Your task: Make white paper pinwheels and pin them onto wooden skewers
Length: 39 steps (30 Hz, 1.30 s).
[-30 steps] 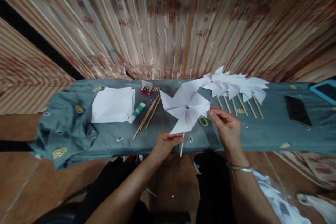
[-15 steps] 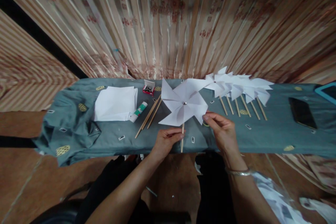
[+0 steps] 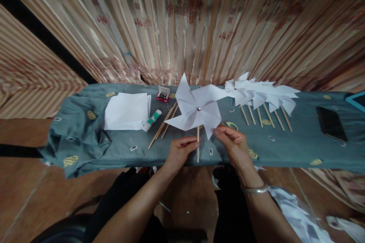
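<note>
My left hand point(image 3: 180, 151) grips the wooden stick point(image 3: 197, 144) of a white paper pinwheel point(image 3: 196, 110), holding it upright over the front of the table. The fingertips of my right hand point(image 3: 233, 145) pinch the lower right blade of that pinwheel. A silver pin sits at the pinwheel's centre. To the right, several finished white pinwheels point(image 3: 262, 93) on sticks lie in a row on the cloth.
A grey-green cloth point(image 3: 85, 140) covers the narrow table. On it lie a stack of white paper point(image 3: 127, 111), a glue stick point(image 3: 152, 120), spare wooden sticks point(image 3: 164, 124), a small red pin box point(image 3: 163, 94), a tape roll point(image 3: 232, 125) and a black phone point(image 3: 331, 123). A striped curtain hangs behind.
The pinwheel has been raised and turned upright, with its stick now vertical. Its blades have rotated, and my right hand has slid left and down along a blade.
</note>
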Motion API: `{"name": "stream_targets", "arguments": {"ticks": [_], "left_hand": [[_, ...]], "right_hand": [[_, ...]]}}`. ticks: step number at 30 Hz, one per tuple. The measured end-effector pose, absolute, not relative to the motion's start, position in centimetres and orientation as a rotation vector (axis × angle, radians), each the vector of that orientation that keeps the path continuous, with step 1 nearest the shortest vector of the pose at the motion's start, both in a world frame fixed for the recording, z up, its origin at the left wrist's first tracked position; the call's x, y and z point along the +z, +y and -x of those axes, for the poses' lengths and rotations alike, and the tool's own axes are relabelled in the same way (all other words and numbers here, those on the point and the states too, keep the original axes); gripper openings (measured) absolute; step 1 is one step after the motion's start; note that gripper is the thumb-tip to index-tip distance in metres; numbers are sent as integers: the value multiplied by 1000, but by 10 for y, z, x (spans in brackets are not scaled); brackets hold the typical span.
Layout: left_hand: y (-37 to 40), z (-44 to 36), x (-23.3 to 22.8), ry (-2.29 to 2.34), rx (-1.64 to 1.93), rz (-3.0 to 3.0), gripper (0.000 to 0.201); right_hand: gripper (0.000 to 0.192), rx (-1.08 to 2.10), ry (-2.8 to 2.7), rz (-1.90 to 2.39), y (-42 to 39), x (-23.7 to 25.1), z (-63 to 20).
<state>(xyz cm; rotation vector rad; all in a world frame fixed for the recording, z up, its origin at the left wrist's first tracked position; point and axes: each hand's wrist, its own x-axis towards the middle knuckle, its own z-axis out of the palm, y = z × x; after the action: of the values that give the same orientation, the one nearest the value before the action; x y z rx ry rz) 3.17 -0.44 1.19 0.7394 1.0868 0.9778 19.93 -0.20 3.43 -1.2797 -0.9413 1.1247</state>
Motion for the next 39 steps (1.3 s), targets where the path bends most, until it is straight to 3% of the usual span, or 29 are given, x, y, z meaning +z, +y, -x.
{"name": "stream_targets", "arguments": {"ticks": [11, 39], "left_hand": [[-4, -31, 8, 1073, 1000, -785, 25], [-4, -34, 8, 1037, 1017, -735, 24]], "right_hand": [[27, 1210, -948, 1278, -5, 37, -189], [27, 1290, -1003, 1236, -7, 40, -185]]}}
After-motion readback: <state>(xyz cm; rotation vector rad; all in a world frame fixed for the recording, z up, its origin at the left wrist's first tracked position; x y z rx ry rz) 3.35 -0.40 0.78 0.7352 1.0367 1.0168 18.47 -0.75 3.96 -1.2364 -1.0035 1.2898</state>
